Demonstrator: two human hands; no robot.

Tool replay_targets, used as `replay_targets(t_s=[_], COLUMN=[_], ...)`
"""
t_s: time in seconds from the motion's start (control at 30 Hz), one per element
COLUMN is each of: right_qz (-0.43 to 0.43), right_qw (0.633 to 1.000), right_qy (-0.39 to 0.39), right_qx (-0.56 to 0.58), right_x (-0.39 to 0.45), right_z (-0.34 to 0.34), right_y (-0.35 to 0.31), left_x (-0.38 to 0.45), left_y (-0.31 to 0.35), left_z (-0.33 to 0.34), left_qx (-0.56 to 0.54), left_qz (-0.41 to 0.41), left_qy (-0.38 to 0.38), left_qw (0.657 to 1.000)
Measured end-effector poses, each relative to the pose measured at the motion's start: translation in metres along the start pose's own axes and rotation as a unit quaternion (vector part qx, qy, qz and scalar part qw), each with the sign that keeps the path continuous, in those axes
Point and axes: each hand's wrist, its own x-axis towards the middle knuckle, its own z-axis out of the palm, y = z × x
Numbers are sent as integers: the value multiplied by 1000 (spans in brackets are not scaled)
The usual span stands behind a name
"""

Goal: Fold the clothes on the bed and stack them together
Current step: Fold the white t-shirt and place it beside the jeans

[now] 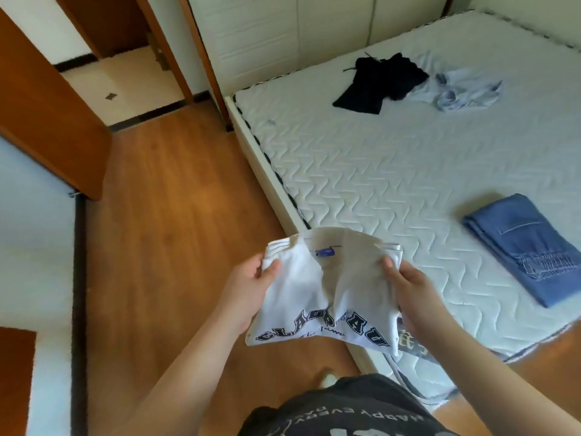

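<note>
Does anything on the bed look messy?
Yes. The black garment and the pale blue garment lie crumpled together at the far side of the mattress, not yet folded. The blue jeans sit neatly folded, and both hands hold the white T-shirt.

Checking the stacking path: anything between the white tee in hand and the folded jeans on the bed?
Nothing visible. Both the left hand and right hand hold the white tee over the bed's near corner; only bare mattress lies between it and the jeans. The black garment and pale blue garment lie far off.
</note>
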Motion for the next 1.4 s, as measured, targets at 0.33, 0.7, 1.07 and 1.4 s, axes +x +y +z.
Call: replay_targets(t_s=[0.33, 0.7, 1.07, 1.4], right_qz=[13, 38, 100, 126], right_qw=[971, 892, 830, 830], right_qy=[213, 428, 528, 512], right_qx=[110, 144, 149, 181], right_x=[-18, -32, -31, -32], right_z=[-73, -73, -51, -93], right_y=[33, 54, 77, 123], left_x=[104, 173, 222, 223], left_y=[32, 59, 60, 27], left_z=[101, 185, 231, 279], left_qx=[23, 103, 148, 187], left_qz=[-4, 55, 16, 9], left_qy=[-194, -377, -483, -480], left_qw=[981, 919, 863, 857])
